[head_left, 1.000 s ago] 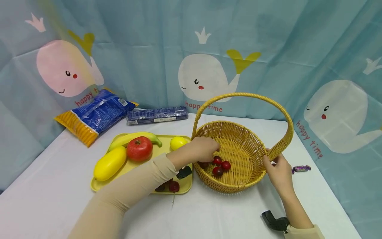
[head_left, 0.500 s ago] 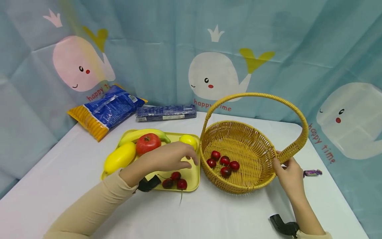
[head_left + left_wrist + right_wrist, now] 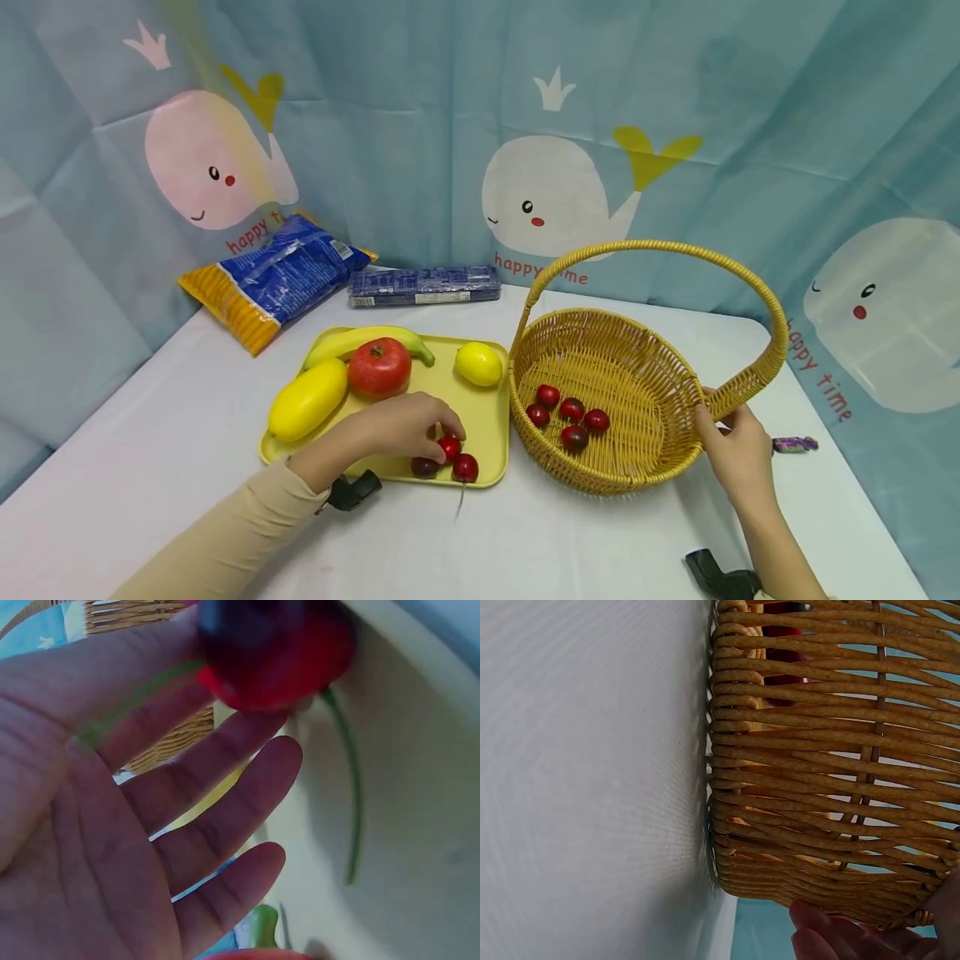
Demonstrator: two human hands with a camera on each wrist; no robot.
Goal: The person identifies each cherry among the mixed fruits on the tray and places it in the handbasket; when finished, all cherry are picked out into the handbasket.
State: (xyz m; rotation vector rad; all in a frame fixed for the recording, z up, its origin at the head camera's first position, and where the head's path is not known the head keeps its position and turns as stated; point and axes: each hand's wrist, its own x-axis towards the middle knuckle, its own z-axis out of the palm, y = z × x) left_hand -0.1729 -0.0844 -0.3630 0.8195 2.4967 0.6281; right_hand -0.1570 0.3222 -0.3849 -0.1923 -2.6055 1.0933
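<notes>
The left hand [image 3: 405,425] has come back from the basket [image 3: 600,479] to pinch another cherry [image 3: 449,447] on the tray [image 3: 491,412]; the right hand [image 3: 738,450] still grips the basket's handle.

The left hand [image 3: 405,425] covers part of one cherry [image 3: 448,447]. In the left wrist view the cherry [image 3: 277,652] is blurred and cut off at the top edge.

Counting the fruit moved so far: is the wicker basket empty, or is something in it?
Not empty. Four red cherries lie on the floor of the wicker basket; the rest is bare weave.
</notes>
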